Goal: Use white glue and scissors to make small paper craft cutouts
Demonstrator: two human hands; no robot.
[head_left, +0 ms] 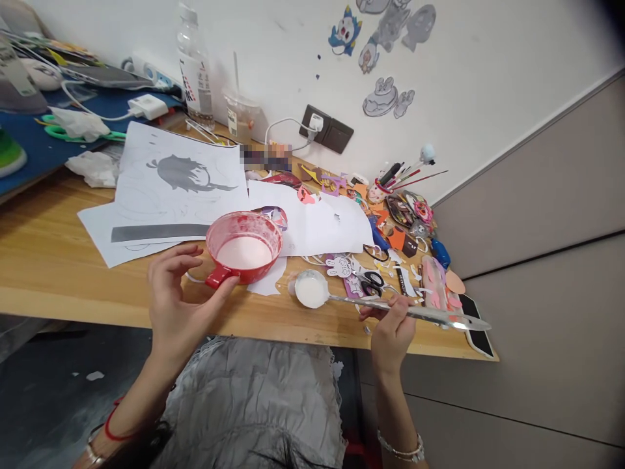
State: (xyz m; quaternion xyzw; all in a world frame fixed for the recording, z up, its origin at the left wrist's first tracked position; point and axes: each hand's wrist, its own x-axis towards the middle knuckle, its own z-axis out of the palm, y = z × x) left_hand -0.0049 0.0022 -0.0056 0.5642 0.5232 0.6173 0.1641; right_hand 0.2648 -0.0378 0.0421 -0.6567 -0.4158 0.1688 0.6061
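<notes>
Grey clothing (pixel 254 397) lies nearest. Right hand (pixel 393 332) grips the ladle (pixel 434 316) over the desk (pixel 273 312), long axis sideways, bowl pointing left toward the red cup (pixel 247 225). Left hand (pixel 173 306) is wide, thumb touching the cup's handle. Bare wood reaches to the front edge.

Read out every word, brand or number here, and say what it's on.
None reads clearly.
Tall bottle label: large lettering, too blurred.
Drink cup sticker: too small.
Far-left container label: too small.
Dark scrap: pale marks, too blurred.
Red cup, ladle: no visible writing.
</notes>
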